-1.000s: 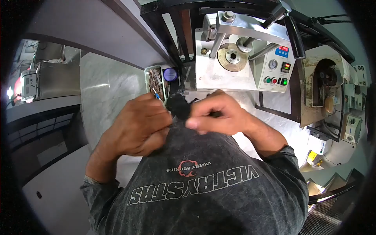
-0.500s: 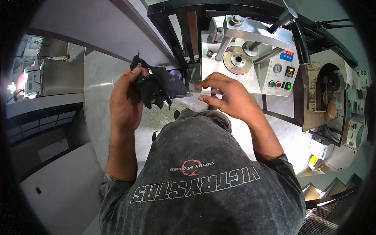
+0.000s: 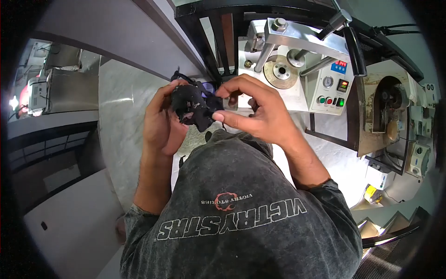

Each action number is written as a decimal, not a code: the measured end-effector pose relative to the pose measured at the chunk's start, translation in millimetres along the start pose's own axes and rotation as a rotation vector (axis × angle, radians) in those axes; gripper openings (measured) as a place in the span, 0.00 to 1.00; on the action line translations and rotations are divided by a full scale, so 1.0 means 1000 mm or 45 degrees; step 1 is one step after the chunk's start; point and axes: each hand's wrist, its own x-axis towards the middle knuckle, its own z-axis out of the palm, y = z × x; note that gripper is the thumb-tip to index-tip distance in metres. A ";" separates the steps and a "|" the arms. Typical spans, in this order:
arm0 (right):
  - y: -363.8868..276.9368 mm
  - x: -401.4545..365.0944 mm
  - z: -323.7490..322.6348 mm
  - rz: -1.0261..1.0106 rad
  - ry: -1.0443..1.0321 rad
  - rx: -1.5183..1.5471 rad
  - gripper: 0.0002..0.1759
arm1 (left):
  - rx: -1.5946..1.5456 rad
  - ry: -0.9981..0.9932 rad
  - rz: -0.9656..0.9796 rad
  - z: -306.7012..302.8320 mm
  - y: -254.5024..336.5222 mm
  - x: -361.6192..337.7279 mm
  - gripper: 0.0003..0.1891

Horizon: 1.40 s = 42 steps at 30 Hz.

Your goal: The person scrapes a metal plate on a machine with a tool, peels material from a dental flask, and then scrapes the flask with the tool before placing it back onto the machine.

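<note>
And here is the person, a washed-dark shirt (image 3: 251,249) filling the lower middle of the view, lettering upside down. Ahead and to the right stands the white press (image 3: 251,95), metal posts rising from its base, its control panel (image 3: 320,88) lit with red digits and a glowing green button. Farther right, a stained machine (image 3: 369,100) shows its dark, rounded opening.

Into the middle now, the right hand (image 3: 272,111) comes in from the side, thumb and fingertips apart, the edge of the black material between them. Opposite, the left hand (image 3: 158,123) has its fingers curled and clamped on that same piece. And there it is, the crumpled, ragged black material (image 3: 188,97), up in the air between both hands, in front of the shirt and left of the press.

Smaller still, a round disc (image 3: 271,76) lies on the press base, and a purple object (image 3: 209,87) peeks out just behind the material.
</note>
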 end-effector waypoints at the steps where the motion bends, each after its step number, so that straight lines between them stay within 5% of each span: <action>1: -0.002 0.001 0.005 0.019 0.077 0.089 0.19 | -0.034 -0.010 -0.048 0.001 -0.001 0.001 0.12; 9: -0.004 0.005 0.011 0.098 -0.167 -0.116 0.16 | -0.123 -0.115 -0.137 0.001 -0.008 0.001 0.12; 15: -0.006 0.004 0.004 0.246 -0.105 0.197 0.12 | 0.412 -0.083 0.078 0.012 -0.011 -0.012 0.14; 21: 0.009 0.000 -0.003 0.362 -0.412 0.501 0.11 | 0.509 -0.039 0.213 -0.002 -0.011 -0.007 0.16; 25: 0.024 -0.003 -0.001 0.359 -0.333 0.531 0.10 | 0.493 -0.025 0.355 0.000 -0.012 -0.009 0.15; 27: 0.025 -0.003 0.002 0.228 0.015 0.305 0.08 | 0.480 -0.034 0.371 0.002 -0.007 -0.010 0.14; 30: 0.020 -0.005 0.003 0.163 0.085 0.300 0.07 | 0.461 -0.041 0.380 0.007 -0.006 -0.010 0.13; 38: 0.007 0.002 0.016 0.316 -0.130 0.160 0.10 | 0.475 -0.013 0.349 0.007 -0.011 -0.010 0.12; 42: 0.014 0.003 0.022 0.363 -0.210 0.608 0.11 | 0.503 -0.021 0.389 0.004 -0.016 -0.008 0.12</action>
